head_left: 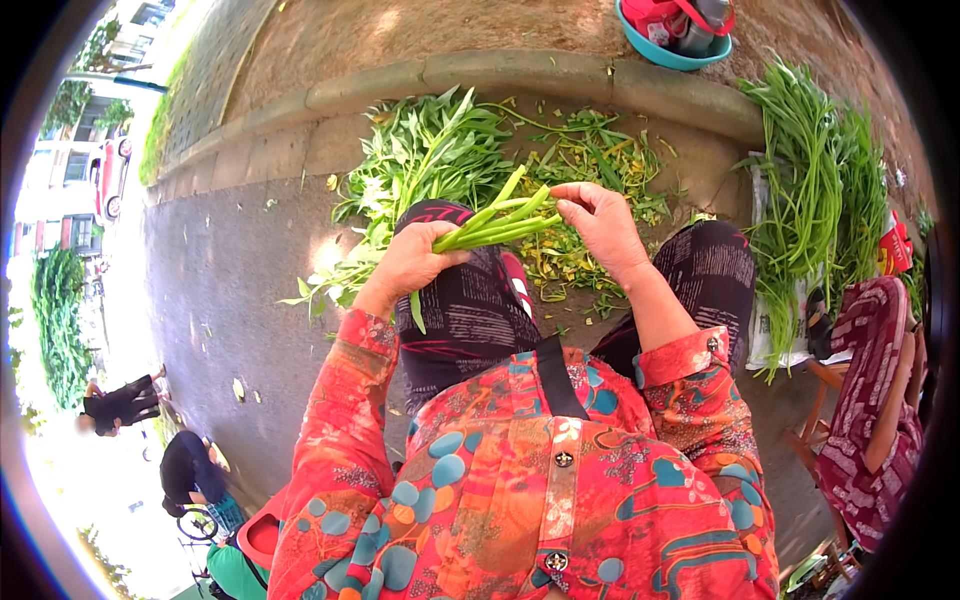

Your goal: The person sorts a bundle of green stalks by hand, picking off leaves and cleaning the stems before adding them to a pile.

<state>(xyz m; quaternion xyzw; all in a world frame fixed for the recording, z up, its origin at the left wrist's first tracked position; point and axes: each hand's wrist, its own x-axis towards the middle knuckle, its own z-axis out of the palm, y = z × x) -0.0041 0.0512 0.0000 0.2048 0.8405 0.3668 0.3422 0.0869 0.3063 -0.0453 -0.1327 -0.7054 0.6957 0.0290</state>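
Note:
My left hand (pixel 415 262) is closed around the lower part of a bunch of green water spinach stems (pixel 510 228), held over my left knee. The bunch points to the right, its bare stem ends fanned slightly apart. At those ends my right hand (pixel 605 230) has thumb and forefinger pinched together on a stem tip. One leaf hangs down below my left hand. A heap of leafy greens (pixel 430 150) lies on the ground beyond my left knee. Beside it, torn green and yellowed leaves (pixel 590 165) are scattered in front of me.
A long pile of uncut greens (pixel 805 200) lies on a pale sheet at the right. Next to it sits a person in maroon patterned clothing (pixel 865 390). A stone kerb (pixel 560 75) runs behind the heaps, with a blue basin (pixel 665 50) beyond it. Other people (pixel 190 470) are at the left.

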